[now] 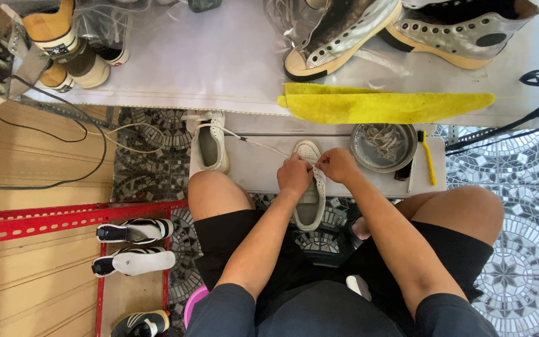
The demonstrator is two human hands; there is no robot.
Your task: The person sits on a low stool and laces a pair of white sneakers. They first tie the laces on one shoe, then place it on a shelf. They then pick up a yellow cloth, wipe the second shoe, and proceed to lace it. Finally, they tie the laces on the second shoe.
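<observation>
A white sneaker (pixel 310 187) lies lengthwise on the edge of a low grey bench (pixel 257 168) between the person's bare knees, toe pointing away from them, heel hanging over the near edge. Both hands meet over its lacing: the left hand (pixel 294 176) is closed on the shoe's upper near the eyelets, and the right hand (pixel 338 165) pinches a white lace (pixel 251 142) just above the tongue, fingertips of the two hands almost touching. From that pinch the lace runs off to the left to a second white sneaker (pixel 209 145), which stands on the bench's far left corner, well apart from the grip. Just right of the right hand sits a round metal bowl (pixel 383 146) with a tangle of laces in it, and beyond it a yellow brush (pixel 428 159). Past the hands, a yellow cloth (pixel 385 106) lies along the front of a higher table (pixel 207 62) carrying two silver high-top shoes (pixel 407 31). Far to the left, white insoles (pixel 135 246) rest on a red metal rack (pixel 45 218).
</observation>
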